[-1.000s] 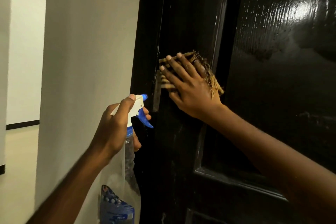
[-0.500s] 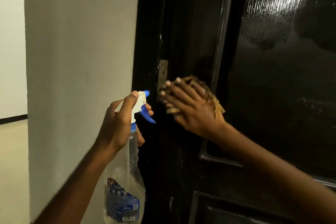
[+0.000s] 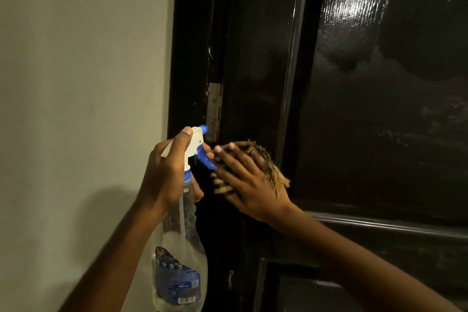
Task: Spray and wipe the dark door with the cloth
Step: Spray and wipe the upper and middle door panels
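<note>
Wiping was judged to be well under way, with the job perhaps half done. The cloth [image 3: 274, 175], a frayed tan rag, was pressed flat against the dark door [image 3: 253, 58] on its hinge-side upright, at about 5 o'clock from the metal hinge [image 3: 214, 111]. It was held there by the right hand [image 3: 249, 190], whose fingers [image 3: 229, 157] were laid out straight and spread over it, not curled round it. The spray bottle [image 3: 179, 256] was gripped at the neck by the left hand [image 3: 164, 175], at 9 o'clock from the cloth and just beside it. Its fingers [image 3: 182, 142] were clenched round the trigger head, and the blue nozzle was aimed toward the door edge. Whether the trigger was being squeezed could not be told. A wet, streaky sheen was seen on the upper panel [image 3: 379, 83] at 1 o'clock of the view, so that part was taken as sprayed and at least partly wiped. Pale smears were seen at 3 o'clock, and the lower panel [image 3: 316, 291] at 5 o'clock was mostly cut off; these were reckoned as left to do.
</note>
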